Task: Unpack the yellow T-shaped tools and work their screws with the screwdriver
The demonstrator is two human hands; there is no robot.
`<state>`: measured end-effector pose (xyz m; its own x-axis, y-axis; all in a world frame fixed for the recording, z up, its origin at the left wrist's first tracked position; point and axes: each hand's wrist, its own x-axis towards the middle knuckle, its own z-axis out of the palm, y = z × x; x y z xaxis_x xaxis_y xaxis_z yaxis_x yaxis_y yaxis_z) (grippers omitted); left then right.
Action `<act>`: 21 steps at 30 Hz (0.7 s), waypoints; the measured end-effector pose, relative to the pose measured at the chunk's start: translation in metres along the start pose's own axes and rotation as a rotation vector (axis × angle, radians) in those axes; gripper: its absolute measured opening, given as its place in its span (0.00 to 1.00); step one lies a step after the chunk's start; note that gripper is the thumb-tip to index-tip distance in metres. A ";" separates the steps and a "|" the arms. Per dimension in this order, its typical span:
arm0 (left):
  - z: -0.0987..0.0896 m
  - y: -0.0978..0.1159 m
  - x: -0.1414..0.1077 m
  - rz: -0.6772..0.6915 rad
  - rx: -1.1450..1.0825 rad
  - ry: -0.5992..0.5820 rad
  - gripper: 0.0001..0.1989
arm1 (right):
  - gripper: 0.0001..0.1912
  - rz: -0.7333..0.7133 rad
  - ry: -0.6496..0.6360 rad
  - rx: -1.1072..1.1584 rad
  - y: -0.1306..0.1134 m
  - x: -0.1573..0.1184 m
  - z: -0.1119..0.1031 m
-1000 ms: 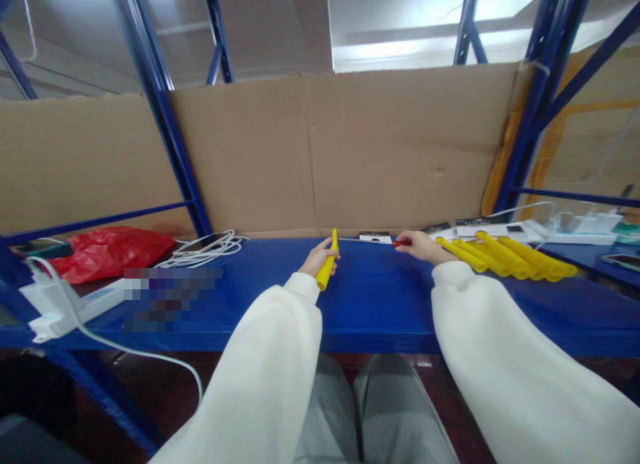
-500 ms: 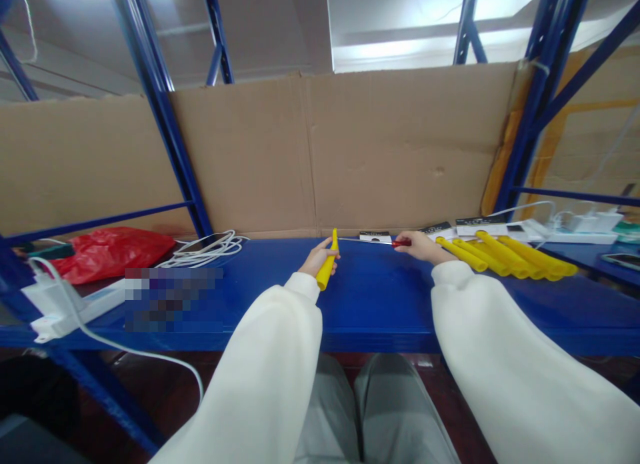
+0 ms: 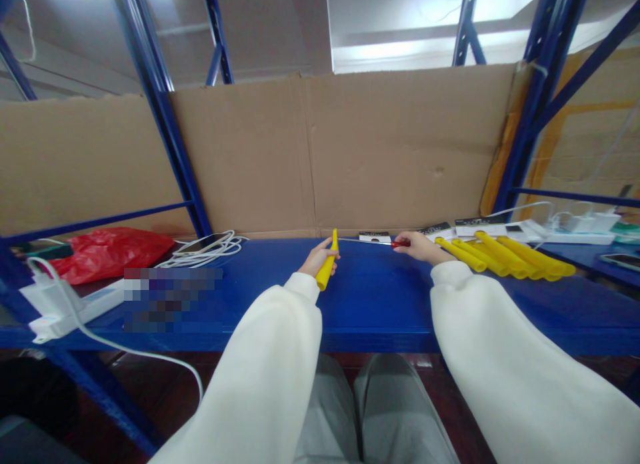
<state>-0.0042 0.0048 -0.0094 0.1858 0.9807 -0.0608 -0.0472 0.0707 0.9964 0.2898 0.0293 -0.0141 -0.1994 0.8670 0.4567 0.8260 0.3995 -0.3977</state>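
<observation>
Near the middle of the blue table, my left hand [image 3: 317,259] is wrapped round a yellow tapered tube [image 3: 327,267], its narrow end up and its wide end toward me. To the right, my right hand [image 3: 413,245] grips the red handle [image 3: 399,244] of a screwdriver-like tool. Its thin metal shaft [image 3: 367,241] points left, the tip reaching the upper part of the tube. Whether the tip touches the tube cannot be made out. Several more yellow tubes [image 3: 510,257] lie side by side on the right of the table.
A red plastic bag [image 3: 120,251], coiled white cable [image 3: 213,249] and white power strip [image 3: 103,303] lie at the left. Small black-and-white boxes [image 3: 375,237] stand along the cardboard [image 3: 400,151] at the back. Blue posts [image 3: 173,144] frame the table [image 3: 380,317].
</observation>
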 end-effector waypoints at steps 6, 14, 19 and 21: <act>-0.002 -0.003 0.003 0.012 -0.054 -0.032 0.37 | 0.01 0.013 -0.025 -0.003 0.001 0.000 0.000; -0.003 -0.003 0.004 0.007 -0.064 -0.027 0.37 | 0.03 0.004 0.001 -0.005 0.005 0.000 0.001; -0.002 -0.001 0.002 0.003 -0.060 -0.025 0.37 | 0.03 -0.008 0.005 0.010 0.006 0.001 0.001; -0.002 -0.001 0.002 0.003 -0.056 -0.029 0.37 | 0.04 -0.018 0.013 0.015 0.007 0.001 0.000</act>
<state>-0.0056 0.0072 -0.0105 0.2137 0.9753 -0.0549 -0.1025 0.0783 0.9917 0.2950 0.0331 -0.0166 -0.2069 0.8559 0.4740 0.8144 0.4191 -0.4014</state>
